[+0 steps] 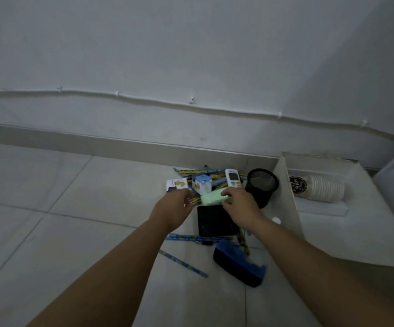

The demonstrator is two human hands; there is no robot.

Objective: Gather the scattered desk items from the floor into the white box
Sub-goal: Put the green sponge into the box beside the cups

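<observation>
Two surfaces: pale tiled floor (49, 232) meeting a grey wall (191, 43), with a thin white cable (144, 100) clipped along the wall.
White box (332, 232): open, on the floor at the right, just beside the pile; its near wall stands between the pile and the inside.
Paper cups (321, 188): a stack on its side inside the box, towards the far end.
Blue stapler (238, 265): on the floor nearest the camera, between the two forearms.
Black pad (215, 223): flat on the floor, partly under the right hand.
Mesh pen cup (262, 187): black, tipped over, its rim close to the box wall.
Left hand (174, 208): over the pile's left side, fingers curled down onto yellow and blue pencils (194, 200); whether it grips them I cannot tell.
Right hand (238, 204): fingers and thumb pinching the pale green block (212, 197).
Remote control (233, 178): white, lying behind the green block.
Small boxes: a white and blue carton (202, 184) and a printed packet (177, 184), side by side at the pile's left.
Loose pencils: one blue pencil (184, 264) lies apart, left of the stapler; more (198, 171) at the far edge.
</observation>
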